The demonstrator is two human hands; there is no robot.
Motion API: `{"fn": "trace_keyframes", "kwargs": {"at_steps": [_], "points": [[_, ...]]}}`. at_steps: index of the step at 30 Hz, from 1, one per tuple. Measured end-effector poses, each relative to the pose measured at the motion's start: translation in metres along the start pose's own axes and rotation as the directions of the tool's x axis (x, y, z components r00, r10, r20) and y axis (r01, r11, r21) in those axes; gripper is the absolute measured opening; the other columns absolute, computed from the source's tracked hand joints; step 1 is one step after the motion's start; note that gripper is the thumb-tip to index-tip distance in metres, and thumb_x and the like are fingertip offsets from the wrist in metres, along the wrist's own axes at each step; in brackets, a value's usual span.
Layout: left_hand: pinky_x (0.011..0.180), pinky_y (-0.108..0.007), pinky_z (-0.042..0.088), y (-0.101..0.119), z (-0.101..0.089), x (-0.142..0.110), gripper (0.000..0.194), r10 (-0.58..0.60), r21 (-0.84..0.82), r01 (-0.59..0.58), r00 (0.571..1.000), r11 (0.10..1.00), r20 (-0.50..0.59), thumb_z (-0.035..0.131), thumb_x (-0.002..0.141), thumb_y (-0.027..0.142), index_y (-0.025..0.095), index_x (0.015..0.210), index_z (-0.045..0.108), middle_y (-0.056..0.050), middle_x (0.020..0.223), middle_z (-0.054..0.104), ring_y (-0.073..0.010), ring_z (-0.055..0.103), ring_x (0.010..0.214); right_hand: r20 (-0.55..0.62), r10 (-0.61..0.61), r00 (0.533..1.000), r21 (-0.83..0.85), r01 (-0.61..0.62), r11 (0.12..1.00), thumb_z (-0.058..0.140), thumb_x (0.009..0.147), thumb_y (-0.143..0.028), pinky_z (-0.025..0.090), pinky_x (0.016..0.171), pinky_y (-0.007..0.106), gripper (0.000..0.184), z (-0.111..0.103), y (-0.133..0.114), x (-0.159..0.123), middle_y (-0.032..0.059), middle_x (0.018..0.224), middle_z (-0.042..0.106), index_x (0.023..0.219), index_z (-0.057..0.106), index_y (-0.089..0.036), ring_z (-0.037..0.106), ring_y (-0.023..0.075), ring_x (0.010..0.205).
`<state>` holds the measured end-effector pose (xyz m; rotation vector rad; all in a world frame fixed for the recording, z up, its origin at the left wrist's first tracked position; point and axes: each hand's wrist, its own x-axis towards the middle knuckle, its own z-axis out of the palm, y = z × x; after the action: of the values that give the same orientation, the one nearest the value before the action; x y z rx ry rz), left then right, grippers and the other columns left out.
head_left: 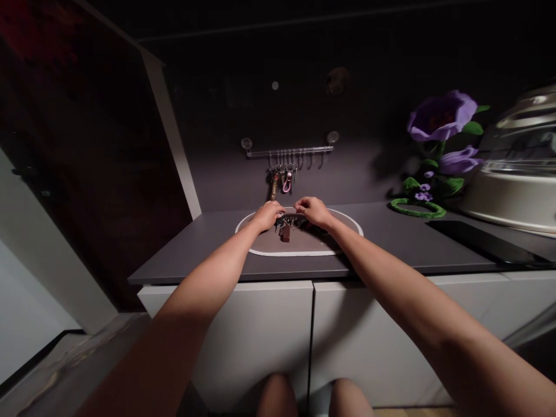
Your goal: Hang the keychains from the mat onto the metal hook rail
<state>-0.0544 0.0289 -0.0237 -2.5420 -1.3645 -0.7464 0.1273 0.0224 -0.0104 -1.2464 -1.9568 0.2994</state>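
Note:
Both my hands reach over an oval grey mat [269, 246] with a white rim on a dark countertop. My left hand [268, 215] is closed on a bunch of keys [284, 223] from which a small brown tag [285, 233] hangs down. My right hand [313, 210] pinches the same bunch from the right side, fingers curled. On the wall behind, a hook rail [290, 150] carries more keys and a pink clip [286, 184].
A purple crocheted flower [441, 119] with a green looped stem stands at the right. Further right sits a large pale appliance [516, 174] beside a black flat panel [486, 243]. White cabinet doors [278, 336] lie below the counter. A dark door stands at the left.

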Motion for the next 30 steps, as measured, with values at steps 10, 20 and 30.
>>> {"fn": "trace_keyframes", "kwargs": {"at_steps": [10,20,30], "points": [[0.081,-0.027,0.040,-0.004,-0.004,-0.001,0.013,-0.059,0.046,0.058,0.998,0.997,0.016,0.055,0.076,0.016,0.020,0.080,0.067,-0.006,0.088,0.065,-0.0178,0.055,0.089,0.068,-0.115,0.991,-0.246,0.128,0.961,0.053,0.079,-0.022,0.038,0.069,0.020,0.016,0.001,-0.006,-0.004,0.0072,0.086,0.068,0.086,0.067,-0.016,0.058,0.0148,0.078],[0.080,-0.026,0.039,-0.011,-0.018,0.001,0.014,-0.009,-0.034,0.008,0.999,0.999,-0.036,0.051,0.079,0.019,0.018,0.079,0.065,-0.005,0.085,0.065,-0.0163,0.054,0.084,0.095,-0.149,0.984,-0.285,0.170,0.943,0.051,0.080,-0.020,0.038,0.070,0.022,0.019,0.003,-0.005,-0.002,0.0083,0.089,0.068,0.089,0.067,-0.016,0.060,0.0167,0.081],[0.075,-0.025,0.040,-0.002,-0.025,0.002,0.012,-0.131,-0.342,0.088,0.986,0.935,-0.104,0.050,0.077,0.017,0.013,0.075,0.061,-0.003,0.079,0.063,-0.0132,0.054,0.076,0.112,-0.164,0.980,-0.301,0.190,0.934,0.050,0.080,-0.018,0.038,0.072,0.022,0.020,0.001,-0.011,-0.004,0.0090,0.091,0.068,0.091,0.067,-0.015,0.060,0.0175,0.084]]}}
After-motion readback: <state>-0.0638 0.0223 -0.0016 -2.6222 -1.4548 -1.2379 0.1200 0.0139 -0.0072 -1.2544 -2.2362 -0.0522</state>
